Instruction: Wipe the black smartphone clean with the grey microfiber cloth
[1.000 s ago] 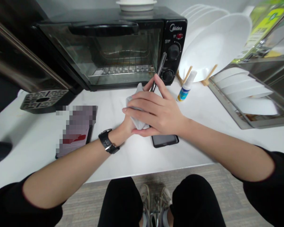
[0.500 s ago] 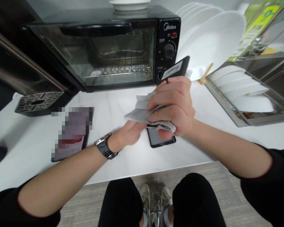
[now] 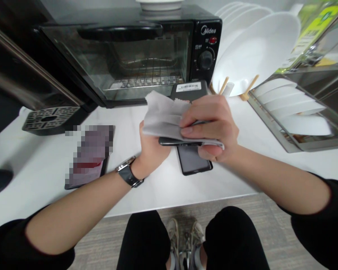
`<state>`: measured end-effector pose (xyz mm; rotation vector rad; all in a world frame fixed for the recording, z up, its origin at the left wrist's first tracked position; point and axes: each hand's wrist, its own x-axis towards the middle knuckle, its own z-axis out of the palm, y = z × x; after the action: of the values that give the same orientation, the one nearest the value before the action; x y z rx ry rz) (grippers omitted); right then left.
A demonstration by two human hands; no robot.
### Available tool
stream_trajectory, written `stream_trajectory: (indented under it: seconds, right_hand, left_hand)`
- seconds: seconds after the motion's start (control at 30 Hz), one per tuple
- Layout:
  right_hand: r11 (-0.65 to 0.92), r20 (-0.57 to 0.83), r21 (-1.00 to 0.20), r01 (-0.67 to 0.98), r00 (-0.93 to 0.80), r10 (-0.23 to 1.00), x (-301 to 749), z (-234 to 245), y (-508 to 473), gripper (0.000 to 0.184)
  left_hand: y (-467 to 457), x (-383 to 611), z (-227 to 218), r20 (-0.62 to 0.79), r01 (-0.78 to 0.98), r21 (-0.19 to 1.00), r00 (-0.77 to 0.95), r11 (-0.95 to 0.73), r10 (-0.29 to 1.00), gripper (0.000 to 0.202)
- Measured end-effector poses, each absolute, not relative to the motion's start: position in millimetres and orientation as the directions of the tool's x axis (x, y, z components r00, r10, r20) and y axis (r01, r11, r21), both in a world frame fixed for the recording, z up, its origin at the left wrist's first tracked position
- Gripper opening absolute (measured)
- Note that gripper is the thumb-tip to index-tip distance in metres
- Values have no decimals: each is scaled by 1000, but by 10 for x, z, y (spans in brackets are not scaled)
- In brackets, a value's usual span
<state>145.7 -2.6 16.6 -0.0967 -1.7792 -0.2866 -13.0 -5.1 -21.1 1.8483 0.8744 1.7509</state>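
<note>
A black phone with a white barcode label at its far end is held above the counter. My left hand grips it from below and the left side; most of those fingers are hidden. Across the phone's upper face lies a crumpled, whitish-grey wipe, which drapes over its left edge. My right hand pinches this wipe against the phone, fingers on top and thumb at the near edge. Directly beneath, another dark phone rests on the counter, partly covered from view.
A black toaster oven stands behind my hands. White plates are racked to its right, beside a sink holding dishes. On the white counter, a blurred-out device lies left, near a drip tray.
The held phone has turned and tipped lower, its labelled end moving left. The wipe now spreads wider over it. My left hand's thumb side shows more; the view has shifted slightly.
</note>
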Motion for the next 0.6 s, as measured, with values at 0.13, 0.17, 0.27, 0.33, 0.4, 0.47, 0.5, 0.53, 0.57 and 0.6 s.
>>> stream_trajectory:
  seconds: [0.13,0.17,0.27,0.33,0.4,0.47,0.5,0.53,0.57,0.6]
  right_hand:
    - [957,986,108,269,-153,-68,1467,159,-13,28]
    - [950,988,116,289,-130,-81,1471,151,-14,26]
    - [920,994,51,389,-110,-9,1489,133,-18,24]
    - [887,988,-6,462,-132,75,1502,127,-11,23]
    - [845,986,19,535,-150,73,1513,130,10,23]
    - [813,984,98,574,-177,6,1517,139,40,24]
    - [809,980,135,571,-198,-24,1517,143,55,25]
    - [817,976,157,556,-216,-40,1516,144,69,26]
    - [831,972,162,533,-229,-42,1514,142,81,27]
    - [847,973,147,511,-228,-32,1511,136,90,28]
  left_hand:
    - [-66,-182,-192,858,296,505,-64,-811,510,19]
    - [-89,-181,-170,867,345,484,-59,-804,496,22]
    - [-173,-154,-104,849,422,483,-11,-767,529,34]
    - [-217,-136,-76,835,453,482,21,-749,550,41]
    - [-236,-129,-62,840,479,450,59,-754,540,45]
    - [-228,-131,-59,847,494,419,88,-762,524,46]
    - [-216,-134,-59,849,500,410,97,-763,520,47]
    - [-200,-136,-61,849,505,407,99,-761,520,47]
    - [-180,-136,-66,845,508,410,101,-758,525,47]
    - [-158,-134,-73,838,502,419,107,-756,535,44]
